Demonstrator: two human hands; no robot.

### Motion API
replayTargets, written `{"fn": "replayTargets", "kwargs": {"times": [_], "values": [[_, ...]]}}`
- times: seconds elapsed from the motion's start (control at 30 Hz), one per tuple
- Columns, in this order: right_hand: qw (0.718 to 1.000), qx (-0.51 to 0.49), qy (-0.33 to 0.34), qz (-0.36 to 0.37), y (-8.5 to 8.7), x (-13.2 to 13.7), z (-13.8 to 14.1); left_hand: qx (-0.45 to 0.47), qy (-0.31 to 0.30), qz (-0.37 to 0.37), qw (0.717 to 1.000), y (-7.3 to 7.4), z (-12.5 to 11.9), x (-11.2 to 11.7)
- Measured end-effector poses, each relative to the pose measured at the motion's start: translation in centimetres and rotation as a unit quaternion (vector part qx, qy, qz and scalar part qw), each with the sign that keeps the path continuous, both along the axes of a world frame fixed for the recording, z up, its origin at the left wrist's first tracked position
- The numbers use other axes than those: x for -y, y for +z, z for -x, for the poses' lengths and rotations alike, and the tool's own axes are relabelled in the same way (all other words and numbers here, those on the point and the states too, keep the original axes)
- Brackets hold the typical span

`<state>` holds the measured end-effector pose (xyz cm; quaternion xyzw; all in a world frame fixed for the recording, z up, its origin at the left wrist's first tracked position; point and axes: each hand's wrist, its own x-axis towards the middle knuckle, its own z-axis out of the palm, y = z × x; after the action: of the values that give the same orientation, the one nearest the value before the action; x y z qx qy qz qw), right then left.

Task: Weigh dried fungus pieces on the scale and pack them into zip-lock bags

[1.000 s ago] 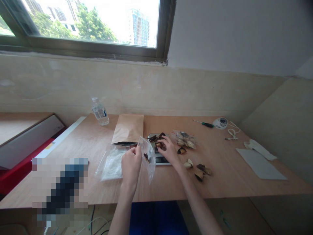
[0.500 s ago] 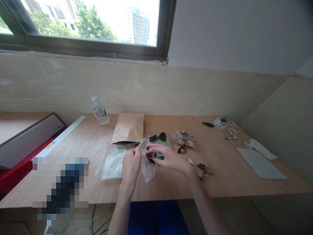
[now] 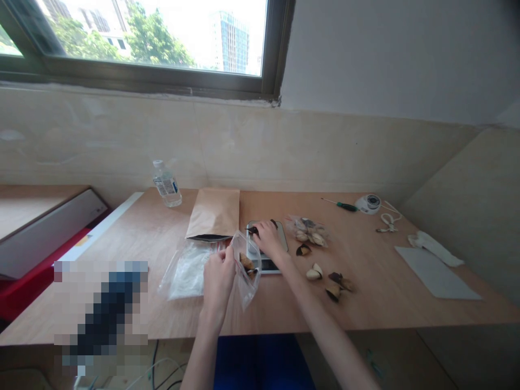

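The dried pieces (image 3: 246, 264) lie inside a clear bag (image 3: 245, 295) that hangs just right of the left hand's fingertips. The left hand (image 3: 219, 268) is closed, thumb and fingers pinching the bag near its upper edge; this grip seems to keep the mouth up and facing the right hand, while the weight of the pieces lets the film sag below.

More dark pieces (image 3: 252, 230) rest on the scale (image 3: 283, 242), right under the right hand's fingers. That right hand (image 3: 266, 238) reaches over the pan with its fingers curled down; its back hides the tips, so I cannot tell whether they grip a piece or only touch one. The scale stands just beyond the bag, which probably keeps the reach between pan and mouth short. Its display shows partly below the right wrist, too small to read.

To the right of the right hand's fingers, a filled bag (image 3: 311, 233) sits beside the scale, and loose pieces (image 3: 303, 249) lie nearer the wrist and forearm, apart from those on the pan, perhaps to keep the groups separate. Left of the left hand's fingers, flat bags (image 3: 187, 273) lie just beside the knuckles, and a paper pouch (image 3: 214, 214) lies beyond, its open end toward the hands. Farther out are a bottle (image 3: 167, 187) beyond the pouch and, well right of both hands, a screwdriver (image 3: 346, 206) and a grey sheet (image 3: 436, 276).
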<state>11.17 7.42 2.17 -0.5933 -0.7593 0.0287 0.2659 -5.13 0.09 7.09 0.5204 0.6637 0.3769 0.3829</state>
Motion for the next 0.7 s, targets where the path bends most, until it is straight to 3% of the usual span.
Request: {"fn": "replayTargets", "kwargs": {"times": [0.13, 0.23, 0.37, 0.5, 0.6, 0.7], "values": [[0.999, -0.011, -0.034, -0.024, -0.1, 0.2, 0.5, 0.02, -0.002, 0.007, 1.0, 0.1, 0.0, 0.0], [0.988, -0.136, -0.06, -0.037, 0.9, 0.8, 0.4, 0.045, -0.001, 0.023, 0.999, 0.2, 0.0, -0.2], [0.919, -0.391, -0.051, 0.009, 3.6, 2.0, 0.7, 0.094, 0.006, 0.035, 0.995, -0.2, 0.0, -0.5], [0.861, -0.507, -0.015, 0.047, 6.4, 3.9, 1.6, 0.125, 0.002, 0.041, 0.991, -0.7, -0.1, -0.8], [0.865, -0.495, -0.004, 0.078, 7.3, 5.2, 2.5, 0.152, -0.002, 0.049, 0.987, -0.4, -0.3, -0.8], [0.902, -0.422, 0.023, 0.089, 7.5, 6.0, 2.8, 0.181, 0.003, 0.062, 0.982, 0.3, -0.3, -0.7]]}}
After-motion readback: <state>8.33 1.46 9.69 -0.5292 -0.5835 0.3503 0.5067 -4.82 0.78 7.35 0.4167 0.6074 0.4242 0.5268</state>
